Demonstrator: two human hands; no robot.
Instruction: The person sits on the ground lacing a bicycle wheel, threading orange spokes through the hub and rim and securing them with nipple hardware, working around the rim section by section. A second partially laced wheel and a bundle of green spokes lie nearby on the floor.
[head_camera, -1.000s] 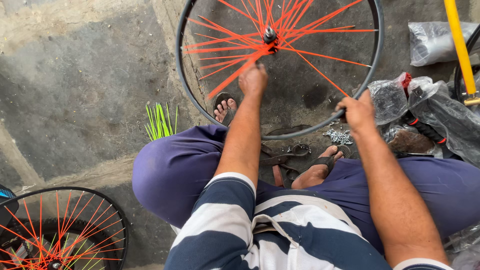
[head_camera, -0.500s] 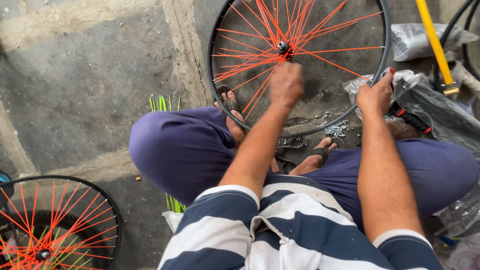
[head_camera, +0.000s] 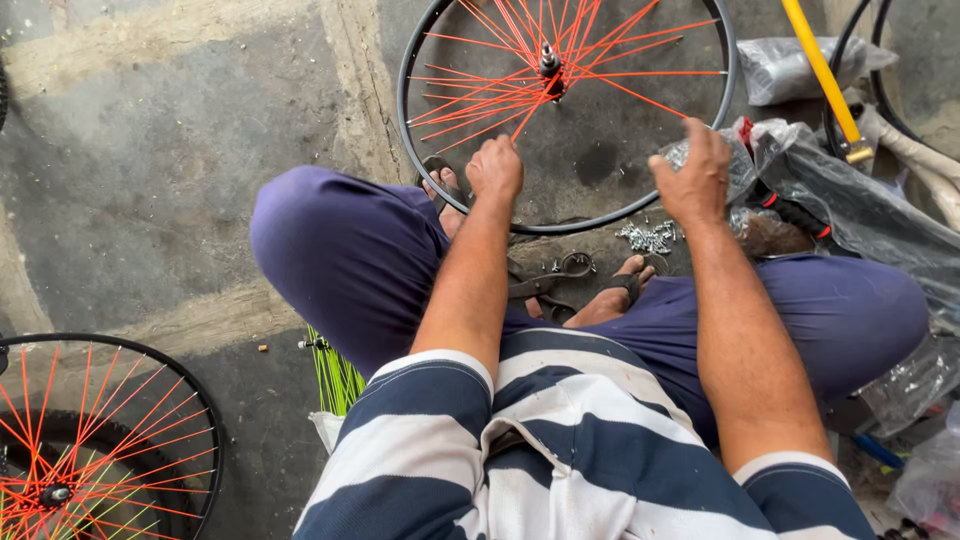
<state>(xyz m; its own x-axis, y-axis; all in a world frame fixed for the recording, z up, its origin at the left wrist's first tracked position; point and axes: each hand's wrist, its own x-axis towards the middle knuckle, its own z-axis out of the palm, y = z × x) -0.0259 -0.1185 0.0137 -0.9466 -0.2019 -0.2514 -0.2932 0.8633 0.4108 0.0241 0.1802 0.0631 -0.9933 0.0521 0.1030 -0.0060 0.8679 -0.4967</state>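
A black bicycle wheel rim (head_camera: 404, 110) with orange spokes and a silver hub (head_camera: 550, 65) stands on the concrete in front of my crossed legs. My left hand (head_camera: 495, 167) is closed in a fist around an orange spoke just inside the rim's lower edge. At the lower right of the rim, my right hand (head_camera: 695, 180) rests with its fingers curled over it. The rim section under that hand is hidden.
A pile of small silver spoke nipples (head_camera: 648, 237) and a pair of pliers (head_camera: 560, 275) lie by my sandalled feet. A second orange-spoked wheel (head_camera: 205, 440) sits lower left, green spokes (head_camera: 335, 375) under my knee. Plastic bags (head_camera: 850, 200) and a yellow frame tube (head_camera: 820, 70) crowd the right.
My left hand has drawn back from near the hub to the spokes close to the rim's lower edge. My right hand has stayed at the rim's right side. The view has shifted.
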